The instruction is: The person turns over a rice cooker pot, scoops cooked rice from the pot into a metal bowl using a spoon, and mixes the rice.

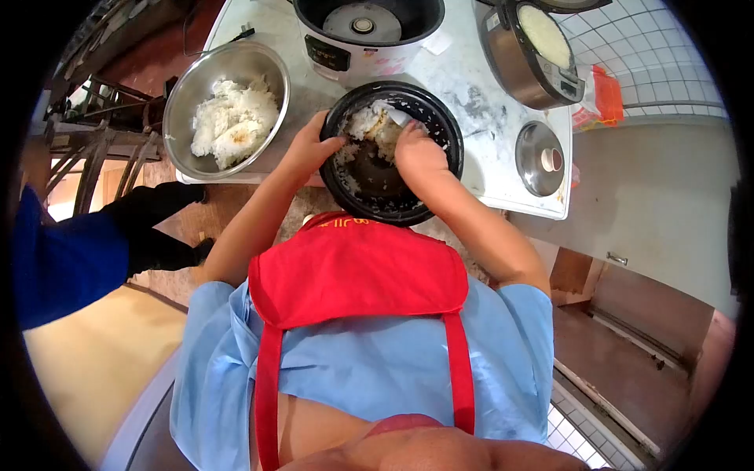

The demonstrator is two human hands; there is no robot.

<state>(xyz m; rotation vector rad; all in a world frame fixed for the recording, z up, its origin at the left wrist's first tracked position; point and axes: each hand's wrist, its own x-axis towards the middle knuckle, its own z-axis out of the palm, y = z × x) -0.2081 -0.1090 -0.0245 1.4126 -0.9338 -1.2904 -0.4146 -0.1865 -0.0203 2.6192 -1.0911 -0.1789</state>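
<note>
A black inner pot [385, 206] is tilted at the table's front edge, with clumps of cooked rice [369, 125] and loose grains inside. My left hand [312, 147] grips the pot's left rim, thumb over the edge. Inside the pot at the upper right, my right hand [416, 149] is closed around a whitish utensil [400, 118] that touches the rice; its handle is mostly hidden. To the left stands a steel bowl [177, 129] holding a mound of white rice [232, 125].
Behind the pot is a white rice cooker body [357, 59]. A brown cooker [522, 67] with rice stands at the right, near a steel lid [539, 158] and an orange bag [606, 96]. Another person [78, 251] in blue is at the left.
</note>
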